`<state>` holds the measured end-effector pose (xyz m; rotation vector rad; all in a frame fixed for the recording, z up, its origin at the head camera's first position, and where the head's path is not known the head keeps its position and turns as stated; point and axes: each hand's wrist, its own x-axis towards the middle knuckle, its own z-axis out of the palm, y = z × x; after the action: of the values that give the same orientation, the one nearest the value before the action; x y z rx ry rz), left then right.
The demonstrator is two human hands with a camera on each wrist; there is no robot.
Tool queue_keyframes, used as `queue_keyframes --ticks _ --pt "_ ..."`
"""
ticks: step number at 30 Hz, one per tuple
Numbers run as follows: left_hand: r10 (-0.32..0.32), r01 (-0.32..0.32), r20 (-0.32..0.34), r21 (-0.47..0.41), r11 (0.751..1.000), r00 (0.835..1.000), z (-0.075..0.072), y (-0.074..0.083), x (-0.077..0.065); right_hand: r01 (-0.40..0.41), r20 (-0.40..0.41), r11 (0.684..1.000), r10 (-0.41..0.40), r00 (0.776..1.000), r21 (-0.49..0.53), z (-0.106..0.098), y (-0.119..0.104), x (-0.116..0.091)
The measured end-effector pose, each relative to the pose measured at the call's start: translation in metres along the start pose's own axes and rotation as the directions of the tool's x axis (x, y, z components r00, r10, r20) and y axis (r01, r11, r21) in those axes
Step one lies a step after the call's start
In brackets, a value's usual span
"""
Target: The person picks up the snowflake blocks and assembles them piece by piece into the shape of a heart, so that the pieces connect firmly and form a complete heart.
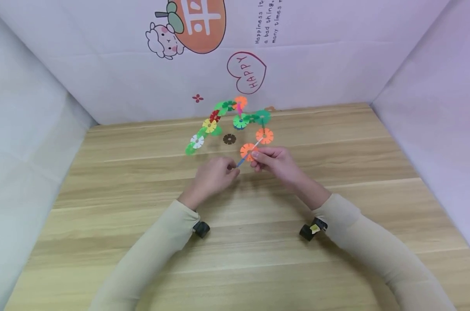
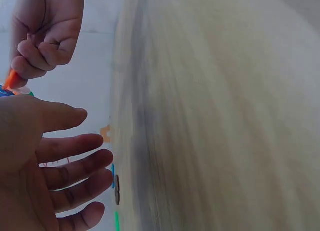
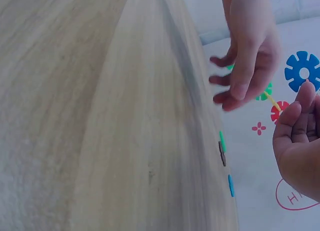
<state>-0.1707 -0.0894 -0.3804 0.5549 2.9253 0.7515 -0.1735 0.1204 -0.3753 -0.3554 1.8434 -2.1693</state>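
A chain of slotted plastic snowflake discs arches across the back of the table, from green and white (image 1: 197, 141) through yellow (image 1: 209, 125) and red (image 1: 215, 116) to orange (image 1: 264, 136). My right hand (image 1: 275, 164) pinches the orange disc (image 1: 248, 151) near its close end, between thumb and fingers. Beyond that sits a blue disc (image 3: 302, 66), seen edge-on from the head and face-on in the right wrist view. My left hand (image 1: 216, 176) is just left of the blue disc. Its fingers are spread and loosely bent in the left wrist view, with nothing in the palm (image 2: 20, 146).
A loose brown disc (image 1: 229, 139) lies on the wooden table (image 1: 235, 259) inside the arch, near a low green disc (image 1: 217, 131). A white printed cloth (image 1: 114, 65) stands behind the table, and more white cloth flanks both sides.
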Motion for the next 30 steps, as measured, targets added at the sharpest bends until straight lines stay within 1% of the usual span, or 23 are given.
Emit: queue_keyframes --ticks 3,5,7,10,16,19,23,27,28,30 --pt "-0.042 0.045 0.042 -0.065 0.997 0.998 0.000 -0.001 0.012 -0.010 0.019 0.999 0.009 1.000 0.031 0.000 -0.002 0.000" --pt "-0.073 0.080 0.061 -0.117 0.990 0.995 -0.001 -0.003 0.020 -0.014 0.028 0.999 0.013 1.000 0.048 0.000 -0.003 -0.001" --pt "-0.106 0.117 0.067 -0.176 0.977 0.992 -0.002 -0.006 0.029 -0.021 0.034 0.998 0.019 0.999 0.054 0.000 -0.004 -0.001" --pt "-0.155 0.161 0.043 -0.227 0.961 0.987 -0.003 -0.011 0.042 -0.034 0.040 0.998 0.032 0.999 0.058 0.002 -0.006 -0.002" --pt "-0.227 0.212 -0.015 -0.305 0.928 0.974 0.000 -0.023 0.068 -0.041 0.052 0.996 0.037 0.998 0.079 0.004 -0.009 -0.003" --pt "-0.289 0.264 -0.025 -0.337 0.904 0.957 0.001 -0.029 0.079 -0.031 0.065 0.995 0.025 0.998 0.091 0.008 -0.010 -0.004" --pt "-0.379 0.339 -0.047 -0.355 0.871 0.924 0.004 -0.036 0.089 -0.025 0.086 0.993 0.016 0.996 0.114 0.011 -0.009 -0.003" --pt "-0.431 0.377 -0.084 -0.357 0.855 0.898 0.004 -0.039 0.094 -0.022 0.097 0.991 0.010 0.995 0.128 0.012 -0.008 -0.003" --pt "-0.437 0.381 -0.088 -0.356 0.853 0.895 0.004 -0.038 0.095 -0.023 0.094 0.991 0.010 0.995 0.131 0.012 -0.008 -0.004" --pt "-0.439 0.385 -0.099 -0.335 0.860 0.893 0.003 -0.037 0.095 -0.023 0.096 0.991 0.010 0.995 0.133 0.011 -0.009 -0.004"
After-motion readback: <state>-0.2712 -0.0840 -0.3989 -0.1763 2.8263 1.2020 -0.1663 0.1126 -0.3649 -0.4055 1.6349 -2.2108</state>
